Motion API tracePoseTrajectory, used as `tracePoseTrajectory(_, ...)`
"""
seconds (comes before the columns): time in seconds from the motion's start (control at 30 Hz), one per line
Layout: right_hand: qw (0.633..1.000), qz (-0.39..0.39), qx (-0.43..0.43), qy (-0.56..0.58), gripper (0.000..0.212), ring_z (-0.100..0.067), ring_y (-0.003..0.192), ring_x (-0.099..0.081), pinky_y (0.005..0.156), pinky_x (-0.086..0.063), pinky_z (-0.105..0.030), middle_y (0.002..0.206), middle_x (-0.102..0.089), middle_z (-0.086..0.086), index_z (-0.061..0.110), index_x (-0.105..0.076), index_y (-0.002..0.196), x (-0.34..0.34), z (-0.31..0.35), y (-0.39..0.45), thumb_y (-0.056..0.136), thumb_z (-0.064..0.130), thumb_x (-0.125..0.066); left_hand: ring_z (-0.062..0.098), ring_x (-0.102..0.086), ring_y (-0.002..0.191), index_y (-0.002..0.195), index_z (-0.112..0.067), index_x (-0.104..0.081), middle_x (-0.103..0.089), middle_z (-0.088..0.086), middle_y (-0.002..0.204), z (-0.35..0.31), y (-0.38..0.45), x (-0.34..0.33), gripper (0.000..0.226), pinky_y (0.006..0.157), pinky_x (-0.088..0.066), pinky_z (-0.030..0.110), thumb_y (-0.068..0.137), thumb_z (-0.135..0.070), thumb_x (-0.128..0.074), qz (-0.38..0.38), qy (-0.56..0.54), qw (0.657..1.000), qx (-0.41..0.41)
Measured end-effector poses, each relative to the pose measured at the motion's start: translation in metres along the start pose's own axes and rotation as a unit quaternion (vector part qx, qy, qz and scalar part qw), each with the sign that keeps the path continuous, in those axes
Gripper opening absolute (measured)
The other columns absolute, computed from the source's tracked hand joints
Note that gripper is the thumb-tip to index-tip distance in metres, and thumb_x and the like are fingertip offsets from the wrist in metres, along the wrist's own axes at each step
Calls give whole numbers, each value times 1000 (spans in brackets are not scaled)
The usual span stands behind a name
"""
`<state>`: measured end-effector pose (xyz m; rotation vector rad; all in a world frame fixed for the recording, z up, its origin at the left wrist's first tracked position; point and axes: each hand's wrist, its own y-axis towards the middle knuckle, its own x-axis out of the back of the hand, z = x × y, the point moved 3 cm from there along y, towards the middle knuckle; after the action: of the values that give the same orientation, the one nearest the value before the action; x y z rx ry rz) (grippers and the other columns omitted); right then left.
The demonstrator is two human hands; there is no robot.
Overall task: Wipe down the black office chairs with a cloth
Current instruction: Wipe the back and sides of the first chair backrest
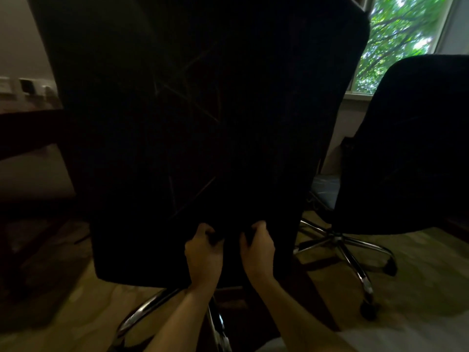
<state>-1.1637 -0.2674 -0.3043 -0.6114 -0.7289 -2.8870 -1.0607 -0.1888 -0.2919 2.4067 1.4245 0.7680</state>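
Observation:
The back of a tall black office chair [193, 118] fills most of the head view, very dark, with faint crease lines on it. Low on this backrest, my left hand [203, 247] and my right hand [257, 245] sit close together. Both have their fingers curled round a dark cloth [232, 236] bunched between them. The cloth barely stands out from the black backrest, so its edges are hard to tell. A second black office chair [418, 148] stands to the right, facing away.
The near chair's chrome base [152, 308] spreads out below my forearms, and the second chair's chrome star base [337, 240] with castors sits on the floor at right. A dark desk [30, 128] stands at left. A window [396, 34] shows green trees at top right.

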Motion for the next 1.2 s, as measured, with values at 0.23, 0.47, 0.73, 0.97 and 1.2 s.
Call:
tracePoseTrajectory(0.23,986,-123,74,79,18,-6,82,-57,72,-45,-18,92,-58,7,22,-46,96,49,85,54,92,23,-64,-10,-47,52,86,-17,-58,-49,-20,65,-93,57,30,20,50,-35,0,84,-28,-75,-39,-69,996,-49)
tracePoseTrajectory(0.47,978,-143,146,31,17,-6,71,-55,59,-44,-16,94,-57,0,16,-46,102,32,71,44,96,28,-56,-15,-51,56,89,-17,-60,-49,-22,67,-78,55,29,18,53,-36,-1,85,-27,-74,-45,-38,994,-88)
tracePoseTrajectory(0.73,992,-65,99,-33,20,-10,75,-55,61,-49,-21,104,-56,-4,9,-50,109,-17,-4,-4,98,25,-54,-7,-56,60,87,-18,-60,-53,-22,67,17,7,-2,17,57,-41,2,84,-18,-76,-29,-35,998,-52)
tracePoseTrajectory(0.97,994,-8,-110,-3,21,-21,97,-58,78,-48,-27,109,-53,-8,7,-45,109,-40,-33,-33,95,15,-58,-16,-58,71,83,-17,-57,-54,-20,67,64,-33,-17,27,59,-41,3,79,5,-72,-11,-52,998,-42)
tracePoseTrajectory(1.2,978,39,-205,25,29,-27,102,-63,83,-53,-32,111,-61,-12,3,-49,117,-45,-42,-39,92,10,-62,0,-60,66,84,-8,-61,-60,-13,73,98,-37,-21,23,60,-49,17,75,9,-74,5,-28,999,-19)
